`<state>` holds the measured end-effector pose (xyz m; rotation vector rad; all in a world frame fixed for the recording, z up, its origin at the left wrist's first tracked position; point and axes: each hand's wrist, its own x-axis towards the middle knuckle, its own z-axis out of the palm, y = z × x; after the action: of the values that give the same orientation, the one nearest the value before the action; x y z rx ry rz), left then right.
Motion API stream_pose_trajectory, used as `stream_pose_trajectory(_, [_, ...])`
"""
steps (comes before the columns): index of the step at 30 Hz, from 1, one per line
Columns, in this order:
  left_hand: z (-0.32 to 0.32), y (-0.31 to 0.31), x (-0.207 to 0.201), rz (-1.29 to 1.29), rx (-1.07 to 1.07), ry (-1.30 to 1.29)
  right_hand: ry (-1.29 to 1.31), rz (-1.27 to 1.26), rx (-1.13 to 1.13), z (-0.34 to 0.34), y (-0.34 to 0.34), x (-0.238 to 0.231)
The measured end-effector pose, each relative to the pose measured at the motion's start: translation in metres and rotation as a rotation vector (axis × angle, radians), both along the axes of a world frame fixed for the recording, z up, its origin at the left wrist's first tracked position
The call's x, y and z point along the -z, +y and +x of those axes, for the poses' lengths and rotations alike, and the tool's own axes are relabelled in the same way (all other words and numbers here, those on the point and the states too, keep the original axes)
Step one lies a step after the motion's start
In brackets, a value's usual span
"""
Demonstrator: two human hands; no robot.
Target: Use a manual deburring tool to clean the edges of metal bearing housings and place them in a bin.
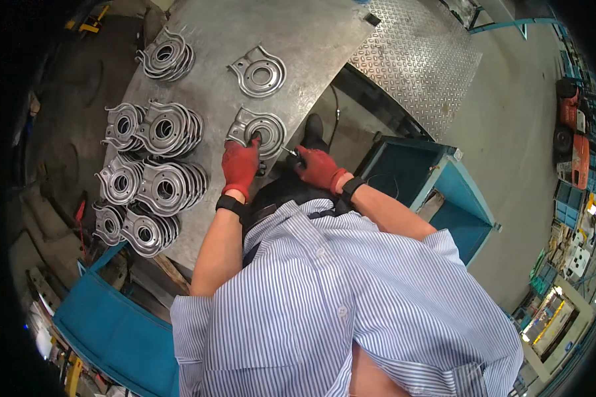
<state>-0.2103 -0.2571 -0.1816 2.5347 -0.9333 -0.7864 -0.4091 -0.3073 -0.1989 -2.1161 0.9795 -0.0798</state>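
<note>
In a red glove with dark fingertips, my left hand (241, 164) grips the near edge of a stamped metal bracket (271, 127) lying on the steel table; a dark fingertip reaches to its round centre hole. My right hand (316, 169), gloved alike, is closed around a small dark tool whose thin metal tip (289, 152) points at the bracket's right rim. Most of the tool is hidden in the fingers, so its kind cannot be made out. Another bracket (261, 75) of the same shape lies flat just beyond.
Several stacks of brackets (168, 188) stand along the left of the steel table (208, 86). A tread-plate surface (410, 66) adjoins at the far right. A blue metal cabinet (467, 198) is close to my right arm, a blue panel (116, 331) at lower left. A thin hose (338, 112) hangs beyond my right hand.
</note>
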Motion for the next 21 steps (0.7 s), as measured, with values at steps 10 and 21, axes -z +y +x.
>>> stream_pose_trajectory(10, [0.0,0.0,0.005,-0.021,0.007,-0.049,0.02,0.041,0.024,0.004,0.001,-0.004])
stream_pose_trajectory(21, [0.005,0.004,0.014,-0.096,0.043,0.014,0.023,0.025,0.009,0.006,0.003,-0.001])
